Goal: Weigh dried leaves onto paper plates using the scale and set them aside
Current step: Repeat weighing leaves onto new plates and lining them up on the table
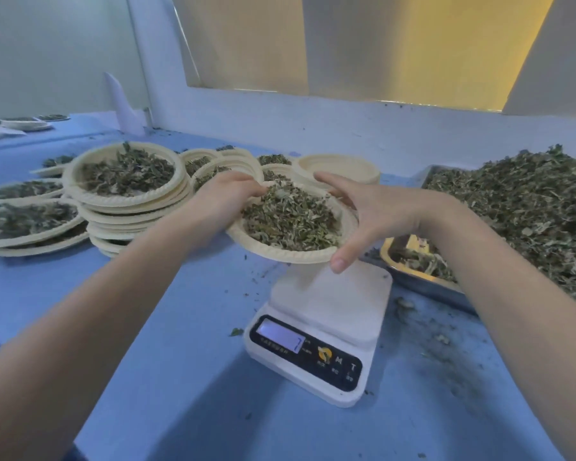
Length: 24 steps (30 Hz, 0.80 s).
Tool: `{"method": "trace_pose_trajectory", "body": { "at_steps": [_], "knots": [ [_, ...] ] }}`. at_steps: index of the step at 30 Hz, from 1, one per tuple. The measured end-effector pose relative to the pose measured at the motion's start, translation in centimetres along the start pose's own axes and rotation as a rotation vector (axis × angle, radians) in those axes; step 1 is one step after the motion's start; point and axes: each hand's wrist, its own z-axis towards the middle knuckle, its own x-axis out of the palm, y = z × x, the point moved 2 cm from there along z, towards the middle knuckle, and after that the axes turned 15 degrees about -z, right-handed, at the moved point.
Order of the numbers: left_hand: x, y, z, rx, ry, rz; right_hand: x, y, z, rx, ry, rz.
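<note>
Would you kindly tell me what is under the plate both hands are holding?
Under the held plate shows the white scale platform, bare, on the blue table. The platform's far edge and the table behind are covered by the plate.

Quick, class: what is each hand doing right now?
Left hand: grips the filled paper plate by its left rim.
Right hand: grips the same plate's right rim.

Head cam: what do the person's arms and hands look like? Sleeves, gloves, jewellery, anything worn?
Both forearms are bare as far as the frame shows, with no sleeve in view. The left hand and right hand wear no gloves. No watch, bracelet or ring shows on what is visible. The right thumbnail is short and unpainted.
</note>
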Motion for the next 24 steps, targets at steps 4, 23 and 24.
{"method": "trace_pose_trajectory", "body": {
  "at_steps": [4,23,24],
  "knots": [
    [-4.0,-2.5,0.9,0.000,-0.080,0.030,-2.5,3.1,3.5,-0.076,-0.012,-0.027],
    [-15.7,-3.7,12.2,-0.042,-0.260,0.206,-9.8,7.5,21.8,-0.168,0.056,-0.079],
    [-15.1,-3.5,13.3,-0.055,-0.233,0.238,-10.1,6.5,22.2,-0.146,0.060,-0.087]
  ]
}}
